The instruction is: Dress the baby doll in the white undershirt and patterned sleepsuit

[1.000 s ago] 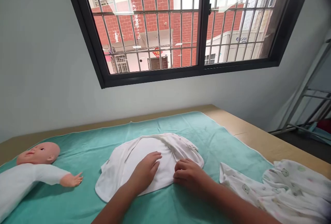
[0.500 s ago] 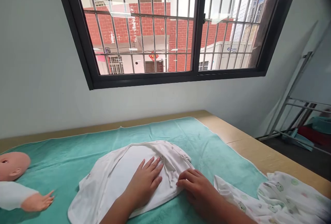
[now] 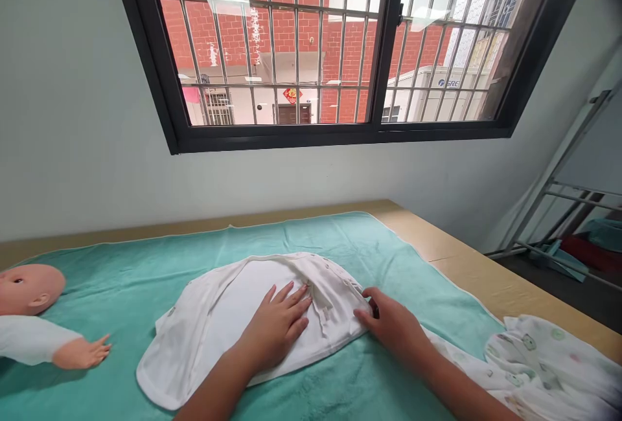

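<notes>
A white baby garment (image 3: 214, 317) lies spread on the teal towel (image 3: 146, 278). My left hand (image 3: 276, 330) rests flat on the garment's middle, fingers stretched out. At the garment's right edge, my right hand (image 3: 393, 324) has its fingers curled and pressed against the fabric near a row of snaps. What the fingertips grip is hidden.
A baby doll (image 3: 34, 317) in white lies at the left edge of the towel. A patterned white cloth (image 3: 539, 363) is bunched at the right. The wooden tabletop (image 3: 466, 265) shows beyond the towel. A barred window (image 3: 340, 45) is above, a metal rack (image 3: 568, 214) at far right.
My right hand has slid right to the garment's right edge. My left hand stays flat on the garment. The view has shifted slightly.
</notes>
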Available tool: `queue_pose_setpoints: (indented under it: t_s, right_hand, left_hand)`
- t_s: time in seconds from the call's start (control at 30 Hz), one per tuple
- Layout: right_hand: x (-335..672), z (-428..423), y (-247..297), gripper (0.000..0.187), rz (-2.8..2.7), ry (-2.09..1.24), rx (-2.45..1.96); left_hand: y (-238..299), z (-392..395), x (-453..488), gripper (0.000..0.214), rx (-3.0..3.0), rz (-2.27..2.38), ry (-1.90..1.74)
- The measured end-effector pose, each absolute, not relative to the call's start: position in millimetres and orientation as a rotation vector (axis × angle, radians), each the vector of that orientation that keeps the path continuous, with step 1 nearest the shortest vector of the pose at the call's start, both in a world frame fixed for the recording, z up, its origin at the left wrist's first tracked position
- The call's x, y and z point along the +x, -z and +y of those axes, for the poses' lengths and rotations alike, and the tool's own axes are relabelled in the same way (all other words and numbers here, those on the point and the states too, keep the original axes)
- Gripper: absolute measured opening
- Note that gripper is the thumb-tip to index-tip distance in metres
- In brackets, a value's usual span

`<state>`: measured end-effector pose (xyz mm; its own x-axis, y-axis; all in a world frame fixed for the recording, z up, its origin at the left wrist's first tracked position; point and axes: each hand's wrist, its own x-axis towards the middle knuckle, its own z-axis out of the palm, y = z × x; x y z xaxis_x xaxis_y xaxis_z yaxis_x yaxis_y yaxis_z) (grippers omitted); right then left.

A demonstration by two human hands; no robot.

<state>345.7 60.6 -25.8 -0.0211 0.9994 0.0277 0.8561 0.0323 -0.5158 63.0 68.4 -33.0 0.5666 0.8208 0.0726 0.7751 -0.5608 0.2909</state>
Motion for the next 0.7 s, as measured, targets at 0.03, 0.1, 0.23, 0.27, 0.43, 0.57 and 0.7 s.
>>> queue_pose_setpoints:
  t_s: [0.03, 0.1, 0.23, 0.27, 0.43, 0.57, 0.7]
  right_hand:
    - [345.0, 61.6, 26.5, 0.024, -1.928, -0.53, -1.856]
    - [345.8, 63.7, 28.1, 0.026, -1.887, -0.569, -1.791]
    - [350.1, 66.8, 30.1, 0.029, -1.76, -0.612, -1.696]
    - [350.5, 66.8, 30.3, 0.029, -1.754, -0.615, -1.689]
    - [347.3, 63.5, 31.7, 0.029, -1.864, -0.579, -1.729]
    - [345.2, 62.4, 34.3, 0.031, -1.977, -0.486, -1.78]
    - [345.5, 63.7, 36.6, 0.033, -2.028, -0.414, -1.804]
  left_hand:
    - [33.4, 68.4, 62.9, 0.047, 2.577, 1.335, -0.293]
    - [34.0, 68.5, 62.6, 0.048, 2.576, 1.33, -0.288]
    - [33.5, 68.5, 61.8, 0.051, 2.558, 1.3, -0.276]
    - [32.8, 68.3, 61.7, 0.052, 2.557, 1.289, -0.27]
    - [27.8, 63.9, 65.7, 0.055, 2.593, 1.193, -0.234]
    - [25.5, 54.4, 77.5, 0.048, 2.639, 1.118, -0.379]
    - [23.6, 42.7, 89.7, 0.036, 2.681, 1.023, -0.677]
